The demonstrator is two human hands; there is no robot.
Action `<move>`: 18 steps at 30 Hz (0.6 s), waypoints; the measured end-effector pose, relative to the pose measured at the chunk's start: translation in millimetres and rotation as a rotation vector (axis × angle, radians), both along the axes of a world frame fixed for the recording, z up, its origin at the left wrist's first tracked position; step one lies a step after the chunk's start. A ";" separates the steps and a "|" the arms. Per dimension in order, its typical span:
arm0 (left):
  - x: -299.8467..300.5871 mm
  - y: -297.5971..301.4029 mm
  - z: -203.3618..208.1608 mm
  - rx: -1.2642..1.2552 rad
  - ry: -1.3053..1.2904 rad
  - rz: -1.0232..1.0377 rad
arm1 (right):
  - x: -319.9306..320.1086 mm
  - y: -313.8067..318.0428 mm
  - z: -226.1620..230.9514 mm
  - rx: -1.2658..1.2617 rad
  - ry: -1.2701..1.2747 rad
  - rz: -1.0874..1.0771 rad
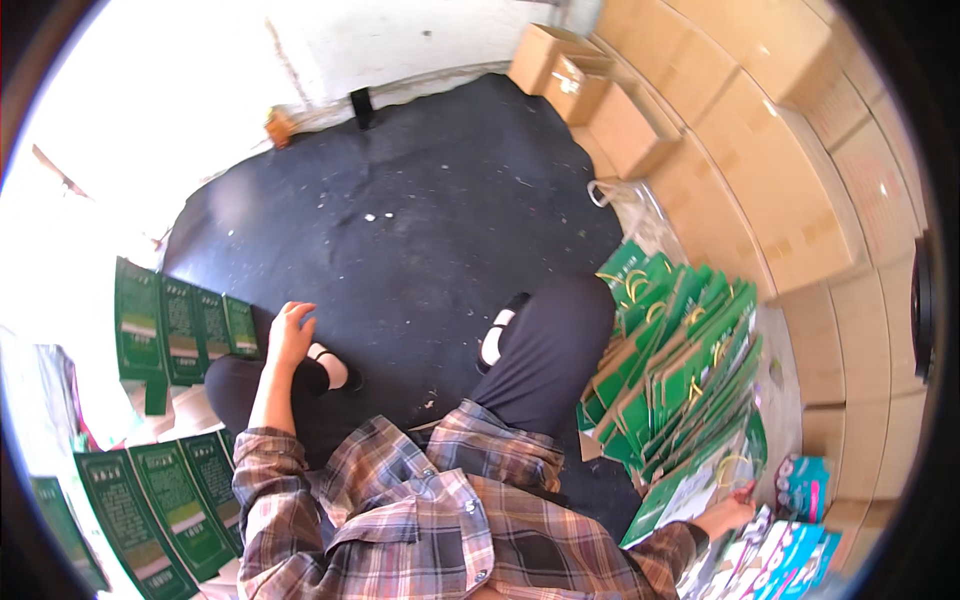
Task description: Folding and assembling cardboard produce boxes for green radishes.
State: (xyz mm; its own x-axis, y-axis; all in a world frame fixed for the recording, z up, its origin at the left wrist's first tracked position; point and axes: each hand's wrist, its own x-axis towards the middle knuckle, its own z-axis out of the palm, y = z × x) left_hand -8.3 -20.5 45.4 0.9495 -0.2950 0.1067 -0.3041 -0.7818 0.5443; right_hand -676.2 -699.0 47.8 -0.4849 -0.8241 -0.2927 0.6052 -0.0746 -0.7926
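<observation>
My left hand [291, 337] is over my left knee, fingers loosely bent and apart, holding nothing. Beside it on the left stand green printed boxes or bags [183, 330], with another row of green printed panels [172, 505] closer to me. At lower right my right hand [728, 513] has its bent fingers at the edge of a green paper bag [690, 490] with a yellow cord handle; the grip is partly hidden. This bag is the nearest of a leaning row of flattened green paper bags [665, 400]. White and teal packs [780, 560] lie right next to that hand.
Brown cartons [780, 190] are stacked along the right side. Smaller open cartons [625, 130] stand at the far right. Black sheeting [400, 220] covers the floor, with small white scraps on it. A small orange-brown object [279, 128] sits by the far white wall [400, 40].
</observation>
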 end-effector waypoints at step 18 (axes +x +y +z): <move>6.6 15.5 27.5 -0.835 0.522 0.299 | 428.0 168.0 179.6 -0.346 0.325 1.234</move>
